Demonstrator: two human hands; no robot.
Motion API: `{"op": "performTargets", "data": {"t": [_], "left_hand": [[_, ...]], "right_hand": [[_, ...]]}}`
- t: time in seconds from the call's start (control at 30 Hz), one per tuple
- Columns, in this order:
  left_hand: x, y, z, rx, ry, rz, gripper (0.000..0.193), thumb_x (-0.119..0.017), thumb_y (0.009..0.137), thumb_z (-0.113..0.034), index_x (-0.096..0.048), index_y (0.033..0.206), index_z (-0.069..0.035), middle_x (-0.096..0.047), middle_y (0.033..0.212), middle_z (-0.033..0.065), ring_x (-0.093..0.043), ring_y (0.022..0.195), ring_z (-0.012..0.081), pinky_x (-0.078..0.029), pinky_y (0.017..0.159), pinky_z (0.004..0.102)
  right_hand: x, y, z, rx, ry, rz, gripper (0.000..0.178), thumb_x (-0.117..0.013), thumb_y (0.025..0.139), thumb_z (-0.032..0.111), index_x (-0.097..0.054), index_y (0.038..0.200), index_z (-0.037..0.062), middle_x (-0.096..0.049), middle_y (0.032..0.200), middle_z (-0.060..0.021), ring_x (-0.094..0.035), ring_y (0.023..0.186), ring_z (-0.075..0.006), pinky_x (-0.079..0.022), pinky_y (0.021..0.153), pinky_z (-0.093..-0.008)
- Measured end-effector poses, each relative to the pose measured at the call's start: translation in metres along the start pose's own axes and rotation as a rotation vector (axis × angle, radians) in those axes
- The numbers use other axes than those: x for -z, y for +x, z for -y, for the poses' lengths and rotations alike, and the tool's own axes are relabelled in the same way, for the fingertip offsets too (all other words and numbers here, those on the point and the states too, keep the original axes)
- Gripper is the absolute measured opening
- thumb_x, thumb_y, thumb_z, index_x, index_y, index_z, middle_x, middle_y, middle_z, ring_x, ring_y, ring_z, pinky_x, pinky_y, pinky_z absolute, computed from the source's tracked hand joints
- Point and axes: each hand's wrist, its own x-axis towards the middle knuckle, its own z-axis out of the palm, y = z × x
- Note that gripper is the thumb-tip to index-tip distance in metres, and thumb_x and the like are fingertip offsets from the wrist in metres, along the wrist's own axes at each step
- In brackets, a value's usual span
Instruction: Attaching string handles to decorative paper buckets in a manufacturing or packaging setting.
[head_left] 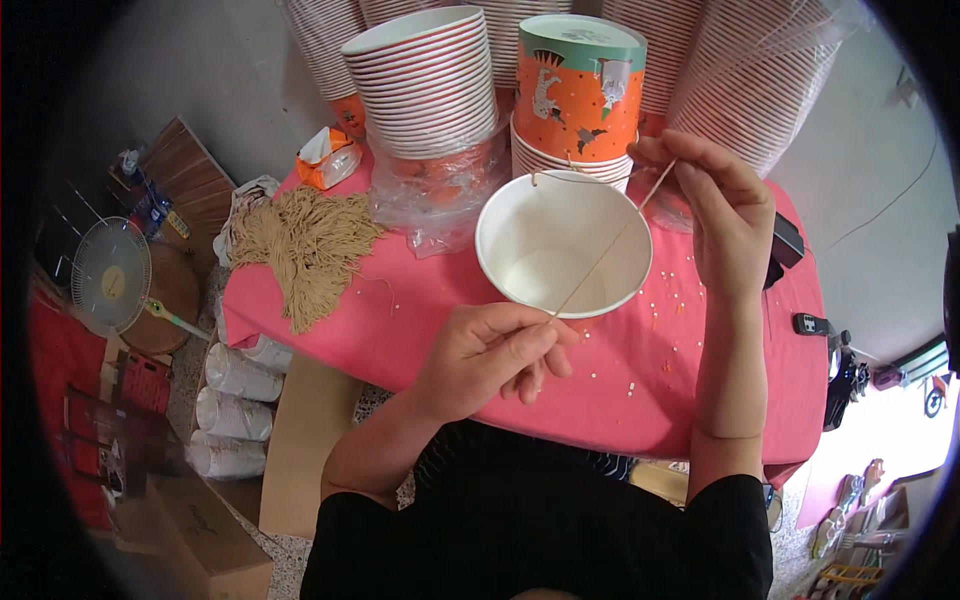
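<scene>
A thin tan cord (608, 250) runs slantwise between my two hands, over the mouth of a white paper bucket (535, 240). My left hand (495, 350) pinches its lower end between thumb and forefinger, just in front of the bucket's near rim. Beyond the right rim, my right hand (715, 205) is closed on the upper end. The bucket stands on the pink-covered table (440, 345), its mouth tilted towards me. At its far rim a loop of cord shows. Behind it, an orange and green printed bucket (580, 95) sits upside down on a stack.
A heap of tan cords (305, 245) lies at the table's left. Beside it are an orange tissue pack (327, 158) and a tall stack of paper buckets (425, 85) in plastic. More wrapped stacks (765, 85) line the back. Small white and orange scraps (655, 310) dot the cloth at right.
</scene>
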Motion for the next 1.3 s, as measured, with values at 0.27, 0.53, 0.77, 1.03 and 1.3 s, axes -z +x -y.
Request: {"op": "performTargets", "data": {"t": [0.27, 0.53, 0.77, 1.03, 1.3], "left_hand": [[0.009, 0.006, 0.0, -0.187, 0.46, -0.173, 0.018, -0.056, 0.097, -0.011, -0.067, 0.099, 0.003, -0.065, 0.072, 0.003, -0.053, 0.058, 0.0024, -0.041, 0.051, 0.0196], [0.0, 0.017, 0.003, -0.166, 0.357, -0.138, 0.018, -0.055, 0.098, -0.012, -0.067, 0.1, 0.002, -0.058, 0.068, -0.0014, -0.048, 0.061, 0.0025, -0.038, 0.053, 0.0203], [0.013, 0.015, -0.002, 0.042, -0.055, -0.022, 0.027, -0.046, 0.103, -0.02, -0.062, 0.105, 0.001, -0.056, 0.068, 0.0012, -0.041, 0.054, 0.0037, -0.033, 0.048, 0.0191], [0.013, 0.01, -0.002, 0.055, 0.025, -0.048, 0.022, -0.049, 0.101, -0.016, -0.062, 0.105, 0.002, -0.06, 0.072, 0.0036, -0.043, 0.054, 0.0033, -0.034, 0.048, 0.0183], [0.011, 0.011, -0.003, -0.005, -0.017, -0.098, 0.016, -0.053, 0.098, -0.01, -0.062, 0.101, 0.003, -0.062, 0.074, 0.0039, -0.044, 0.054, 0.0024, -0.034, 0.048, 0.0182]], "right_hand": [[0.004, -0.008, 0.011, 0.015, -0.953, 0.137, 0.029, -0.06, 0.082, -0.004, -0.065, 0.11, -0.0015, -0.067, 0.085, -0.0081, -0.062, 0.072, -0.0146, -0.05, 0.064, -0.0281], [-0.037, -0.032, 0.027, -0.317, -0.389, 0.675, 0.043, -0.068, 0.08, 0.004, -0.058, 0.122, 0.0002, -0.065, 0.08, -0.0135, -0.06, 0.062, -0.0194, -0.049, 0.058, -0.032], [-0.033, -0.03, 0.013, -0.117, -0.441, 0.609, 0.012, -0.068, 0.078, 0.004, -0.068, 0.09, 0.0029, -0.062, 0.067, -0.0122, -0.062, 0.059, -0.0267, -0.048, 0.056, -0.0352], [-0.031, -0.024, 0.019, -0.007, -0.606, 0.632, 0.005, -0.065, 0.075, 0.003, -0.062, 0.078, 0.0032, -0.061, 0.068, -0.0105, -0.06, 0.06, -0.0262, -0.046, 0.054, -0.036], [-0.027, -0.022, 0.017, -0.089, -0.53, 0.568, 0.008, -0.063, 0.072, 0.001, -0.057, 0.077, 0.0024, -0.055, 0.066, -0.0096, -0.057, 0.057, -0.0229, -0.044, 0.052, -0.0325]]}}
